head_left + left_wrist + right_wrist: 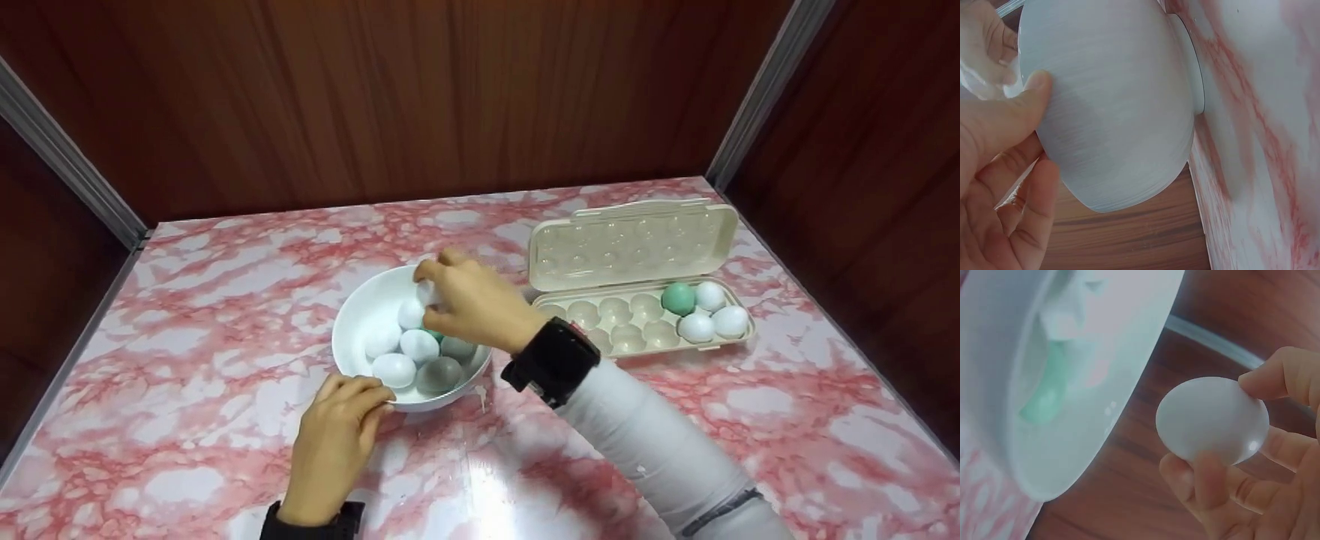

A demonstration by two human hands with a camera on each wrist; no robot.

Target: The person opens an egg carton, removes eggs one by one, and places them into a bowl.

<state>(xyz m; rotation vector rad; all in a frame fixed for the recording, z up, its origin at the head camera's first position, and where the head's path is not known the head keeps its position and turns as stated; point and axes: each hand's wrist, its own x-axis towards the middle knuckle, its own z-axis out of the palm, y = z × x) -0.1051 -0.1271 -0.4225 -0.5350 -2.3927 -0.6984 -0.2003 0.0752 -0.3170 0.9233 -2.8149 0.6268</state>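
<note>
I have a dark wood panel (360,97) standing along the far edge of the tabletop (225,315), which is marbled in pink and white. Close to the right edge, toward the far right corner, I see the egg carton (634,259) lying open, its lid on the side facing the far edge. Left of it, well in from the left edge, sits the white bowl (356,322). My head view puts the right hand (480,300) above the bowl's right side, grasping one egg between thumb and fingers. The left hand (334,435) pinches the bowl's rim on its near left side, thumb against the outer wall. Down to the smallest: the grasped white egg (1213,419) shows apart from the bowl's rim in my right wrist view; several white eggs (394,370) and a green egg (1050,391) lie inside the bowl; three white ones and a green one (678,298) fill the carton's right end.
</note>
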